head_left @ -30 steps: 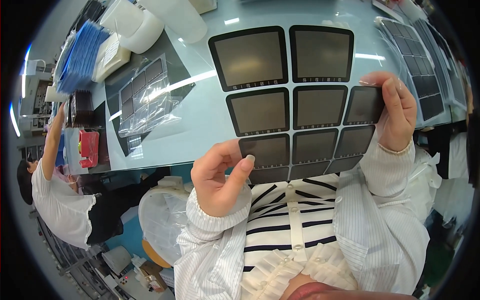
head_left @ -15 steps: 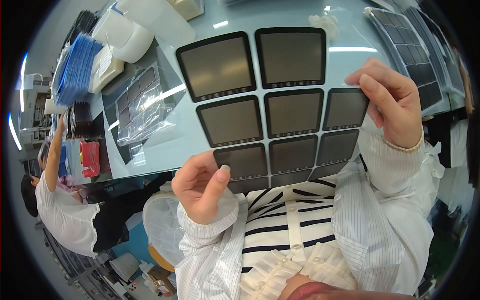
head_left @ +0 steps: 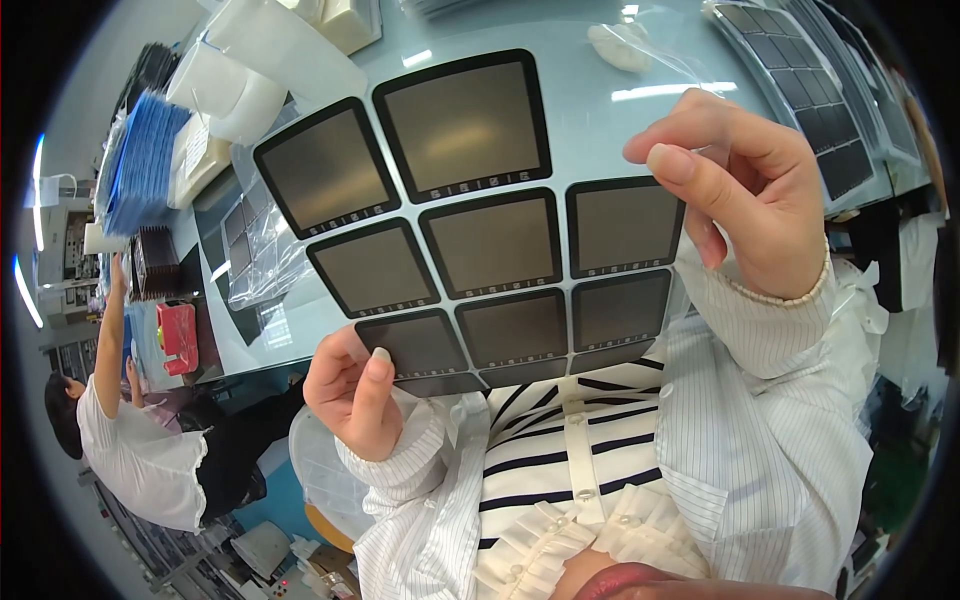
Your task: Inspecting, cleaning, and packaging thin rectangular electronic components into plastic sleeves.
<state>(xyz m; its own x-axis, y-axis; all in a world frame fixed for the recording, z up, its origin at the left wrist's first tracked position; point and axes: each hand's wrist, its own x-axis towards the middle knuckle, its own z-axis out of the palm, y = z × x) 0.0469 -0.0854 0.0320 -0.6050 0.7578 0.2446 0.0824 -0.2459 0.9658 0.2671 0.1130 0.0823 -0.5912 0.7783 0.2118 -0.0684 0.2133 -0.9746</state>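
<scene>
A sheet of dark, black-bordered rectangular panels (head_left: 490,243) is held tilted above the table, in front of my striped top. Pale gaps separate the panels, and small light markings run along their lower borders. The top right place in the grid shows no dark panel. My left hand (head_left: 358,395) pinches the sheet's lower left corner, thumb on top of a panel. Beside the upper right of the sheet, my right hand (head_left: 745,185) has thumb and forefinger closed together. A trace of something clear shows between its fingers, too faint to make out.
The pale table (head_left: 590,120) carries a white crumpled lump (head_left: 620,45) with clear film, more panel sheets (head_left: 790,75) at right, and bagged panels (head_left: 250,240) at left. White rolls (head_left: 225,90), a blue stack (head_left: 145,165) and a red holder (head_left: 177,338) lie further left, near another person (head_left: 140,440).
The sheet and my left hand have shifted left. My right hand has moved slightly left and up, and its fingertips now sit apart from the nearest dark panel.
</scene>
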